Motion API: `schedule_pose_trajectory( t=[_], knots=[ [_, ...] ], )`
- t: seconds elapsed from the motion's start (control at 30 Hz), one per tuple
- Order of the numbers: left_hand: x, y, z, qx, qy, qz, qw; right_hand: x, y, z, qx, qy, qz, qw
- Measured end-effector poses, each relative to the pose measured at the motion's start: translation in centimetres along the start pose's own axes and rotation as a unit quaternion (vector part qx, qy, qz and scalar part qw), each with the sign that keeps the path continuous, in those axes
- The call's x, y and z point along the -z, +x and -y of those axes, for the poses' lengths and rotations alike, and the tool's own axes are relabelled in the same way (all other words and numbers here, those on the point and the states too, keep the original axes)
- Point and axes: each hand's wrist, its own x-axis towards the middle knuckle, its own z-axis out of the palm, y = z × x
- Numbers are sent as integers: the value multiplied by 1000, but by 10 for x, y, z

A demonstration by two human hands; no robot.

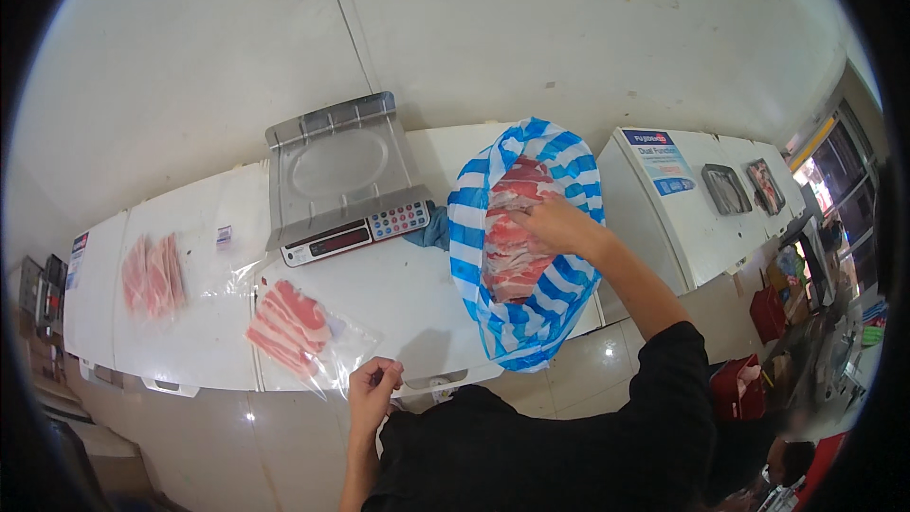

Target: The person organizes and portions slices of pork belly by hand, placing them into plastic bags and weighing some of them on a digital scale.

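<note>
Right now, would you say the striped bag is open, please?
Open: the bag gapes around meat, with the right fingers inside.

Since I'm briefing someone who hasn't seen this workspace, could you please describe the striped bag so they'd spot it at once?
On the white surface, find the metal-topped scale. Just to its right, the bag gapes open around sliced meat, the right hand inside. Blue and white stripes set it apart from the clear bag near the left hand.

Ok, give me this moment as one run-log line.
left hand: curled beside clear bag, contact unclear | right hand: inside striped bag, at sliced meat | scale: on freezer
</note>
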Motion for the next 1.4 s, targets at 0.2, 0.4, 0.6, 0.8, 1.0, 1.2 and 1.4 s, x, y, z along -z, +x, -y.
schedule_pose_trajectory(
  t=[0.2,0.4,0.6,0.8,1.0,1.2,1.4],
  knots=[
    [-5,3,0,-4,-1,4,1000,-7,3,1,-14,-2,-51,999],
    [-5,7,-4,-7,-2,11,1000,-15,-7,-10,-8,90,-171,981],
    [-9,7,-4,8,19,21,1000,-26,-4,-17,-131,189,-179,956],
    [-5,5,-6,2,4,16,1000,7,-17,-25,-246,363,-203,876],
    [-4,14,9,-21,-111,56,992,56,-16,23,-195,712,-211,641],
    [-58,33,-42,-39,-332,87,938,1,22,171,-118,764,-126,622],
    [-50,45,-45,-16,-471,-5,882,-8,45,249,-136,590,-211,767]
  ],
)
